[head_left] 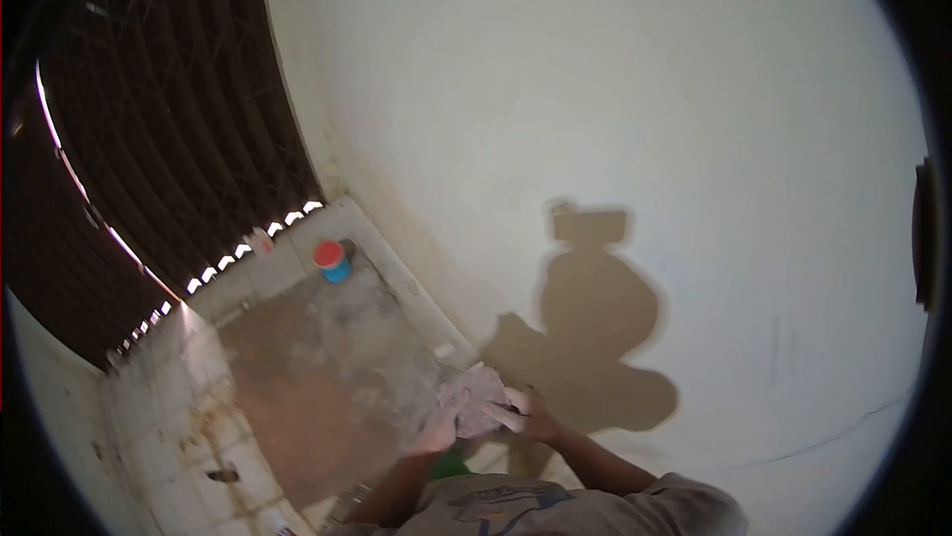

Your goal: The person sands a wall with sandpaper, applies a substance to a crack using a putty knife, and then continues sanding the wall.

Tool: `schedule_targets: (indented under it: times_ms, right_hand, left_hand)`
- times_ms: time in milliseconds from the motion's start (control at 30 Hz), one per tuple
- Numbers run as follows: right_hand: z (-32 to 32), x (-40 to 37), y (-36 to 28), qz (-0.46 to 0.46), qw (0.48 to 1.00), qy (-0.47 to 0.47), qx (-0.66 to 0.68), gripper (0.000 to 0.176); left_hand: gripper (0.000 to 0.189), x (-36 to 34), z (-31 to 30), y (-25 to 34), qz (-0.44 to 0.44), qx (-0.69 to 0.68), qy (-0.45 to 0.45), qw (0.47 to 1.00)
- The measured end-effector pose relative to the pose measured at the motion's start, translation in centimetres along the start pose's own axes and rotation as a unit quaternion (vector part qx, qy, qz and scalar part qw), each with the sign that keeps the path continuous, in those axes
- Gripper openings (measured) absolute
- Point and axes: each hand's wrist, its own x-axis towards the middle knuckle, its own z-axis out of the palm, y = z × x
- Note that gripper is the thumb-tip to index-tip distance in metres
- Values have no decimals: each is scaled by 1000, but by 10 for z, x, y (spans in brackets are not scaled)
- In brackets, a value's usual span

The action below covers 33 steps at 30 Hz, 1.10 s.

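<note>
A pale pinkish-grey, crumpled piece that looks like a cloth (pixel 478 409) is held up in front of my body, near the foot of the wall. My left hand (pixel 443 429) grips its left side, thumb laid over the front. On the opposite side, my right hand (pixel 534 419) has its fingers closed on the edge, with a small dark spot showing between them. Both forearms reach in from the bottom of the view, past my grey printed shirt (pixel 496 506).
The white wall (pixel 694 90) rises close on the right and carries my shadow. A red and blue tub (pixel 332 260) stands on the floor by the corner. Dusty grey-brown sheeting (pixel 317 377) covers part of the tiles (pixel 178 437). At left is a dark folding gate (pixel 169 119).
</note>
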Motion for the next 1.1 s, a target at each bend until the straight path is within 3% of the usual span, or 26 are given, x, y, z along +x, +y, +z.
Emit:
schedule_targets:
  times_ms: [33,100,200,233,333,400,467,500,633,733,767,867,900,1000,1100]
  right_hand:
    - [6,26,-27,43,998,-42,-21,25]
    - [27,75,-56,-33,994,-97,-23,27]
    - [59,135,-84,-205,968,-86,-118,23]
    - [64,160,-104,-247,953,-83,-152,21]
    - [84,198,-107,-188,956,-127,-187,27]
    - [91,223,-113,-70,958,-190,-203,30]
    - [105,246,-98,-159,964,-162,-137,26]
    - [109,257,-93,-204,962,-146,-105,24]
    - [95,311,-97,-49,969,-207,-126,25]
    - [82,389,-59,-41,978,-131,-155,22]
    - [78,424,-51,-117,973,-112,-165,27]
    - [82,508,-43,-14,973,-219,-70,33]
    - [90,534,-53,-150,961,-209,-103,41]
    - [106,606,-110,24,957,-288,14,43]
    - [120,694,-108,69,902,-389,171,32]
  left_hand:
    - [51,12,-23,3,71,43,37,996]
    - [46,29,-65,14,174,110,89,975]
    - [42,48,-129,40,118,-12,67,991]
    - [39,51,-153,57,138,74,43,987]
    - [44,62,-208,84,85,274,22,958]
    - [55,64,-213,113,31,294,19,955]
    - [57,83,-238,117,57,216,-120,967]
    - [56,89,-243,118,67,221,-101,968]
    - [51,125,-267,112,109,209,-1,972]
    - [42,159,-282,141,135,117,99,979]
    - [39,175,-287,162,143,84,128,978]
    - [30,213,-333,201,136,97,211,963]
    - [29,221,-349,222,143,100,224,959]
    - [26,256,-381,301,168,116,258,944]
    - [24,282,-399,379,178,139,262,938]
